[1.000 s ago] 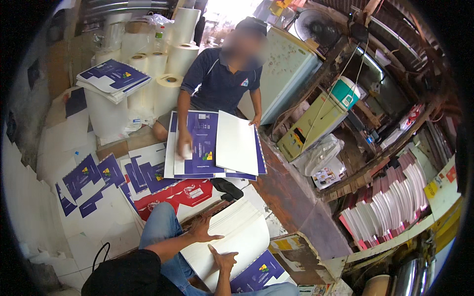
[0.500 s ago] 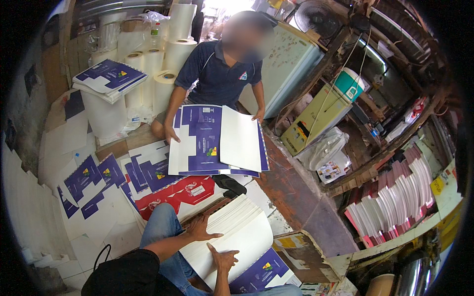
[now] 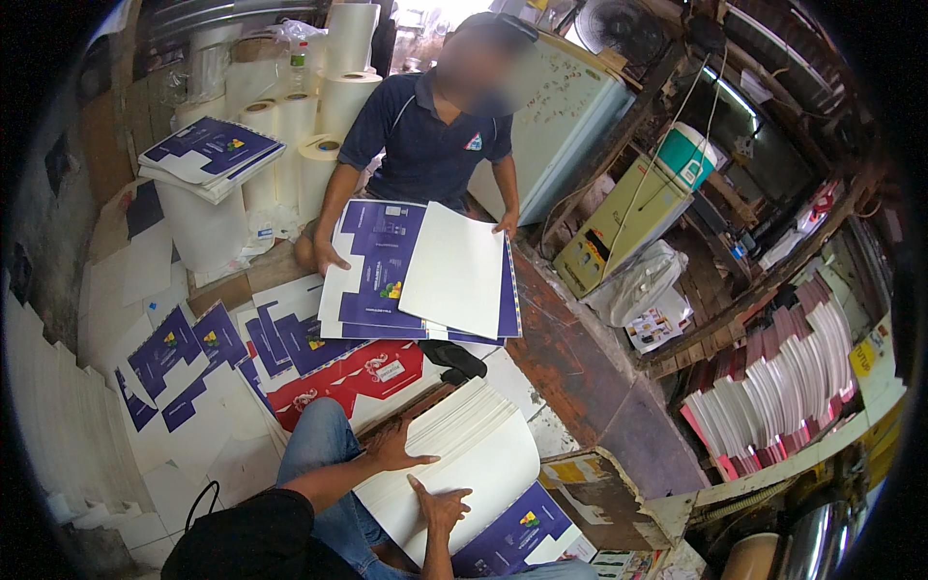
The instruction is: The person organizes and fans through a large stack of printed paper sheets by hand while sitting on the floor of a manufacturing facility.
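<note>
A thick stack of large white sheets (image 3: 478, 454), its layered edges fanned at the far left side, lies slanted across my lap. My left hand (image 3: 391, 449) rests on the stack's left edge with thumb and fingers apart. Nearer to me, my right hand (image 3: 441, 507) lies on the top sheet, its fingers spread. Neither hand is closed around anything. Under the stack's right side, a purple-and-white printed sheet (image 3: 512, 535) sticks out. Across from me, a co-worker holds purple printed sheets (image 3: 372, 275) with a blank white sheet (image 3: 454, 275) on top.
Purple printed sheets (image 3: 174, 362) and a red printed sheet (image 3: 362, 377) lie on the floor to the left. White rolls (image 3: 319, 174) stand behind them, beside a pile of printed sheets (image 3: 211, 155). A fanned row of pink-edged stacks (image 3: 773, 387) fills the right side.
The co-worker's bundle has shifted slightly left, and its white top sheet has tilted further over the purple one. My hands stay in nearly the same place on the stack.
</note>
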A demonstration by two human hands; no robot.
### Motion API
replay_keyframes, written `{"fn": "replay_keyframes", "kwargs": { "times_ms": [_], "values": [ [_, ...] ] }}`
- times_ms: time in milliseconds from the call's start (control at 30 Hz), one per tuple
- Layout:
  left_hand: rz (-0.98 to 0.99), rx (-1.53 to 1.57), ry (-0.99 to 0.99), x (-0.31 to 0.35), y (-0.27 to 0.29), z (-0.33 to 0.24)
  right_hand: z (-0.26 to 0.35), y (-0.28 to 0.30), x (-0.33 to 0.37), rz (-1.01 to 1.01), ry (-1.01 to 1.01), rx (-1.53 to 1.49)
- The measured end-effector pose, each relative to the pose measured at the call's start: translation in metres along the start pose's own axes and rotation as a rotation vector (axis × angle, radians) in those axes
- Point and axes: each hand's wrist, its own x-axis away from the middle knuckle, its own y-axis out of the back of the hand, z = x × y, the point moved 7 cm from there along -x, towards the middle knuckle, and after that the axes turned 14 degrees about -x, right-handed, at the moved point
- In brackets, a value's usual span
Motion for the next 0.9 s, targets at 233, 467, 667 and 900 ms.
{"fn": "replay_keyframes", "kwargs": {
  "times_ms": [233,467,667,900],
  "values": [
    [-0.12,-0.079,-0.053,0.0,0.007,-0.002,0.003,0.001,0.002,0.016,0.005,-0.01],
    [0.017,0.021,0.023,-0.01,-0.017,0.017,0.003,-0.001,0.003,-0.005,0.008,0.009],
    [0.03,-0.109,0.016,-0.001,0.001,0.001,0.005,0.002,0.004,0.036,-0.036,0.018],
    [-0.11,-0.233,-0.06,0.017,0.033,-0.056,-0.005,0.006,-0.01,0.12,-0.069,-0.006]
  ]
}}
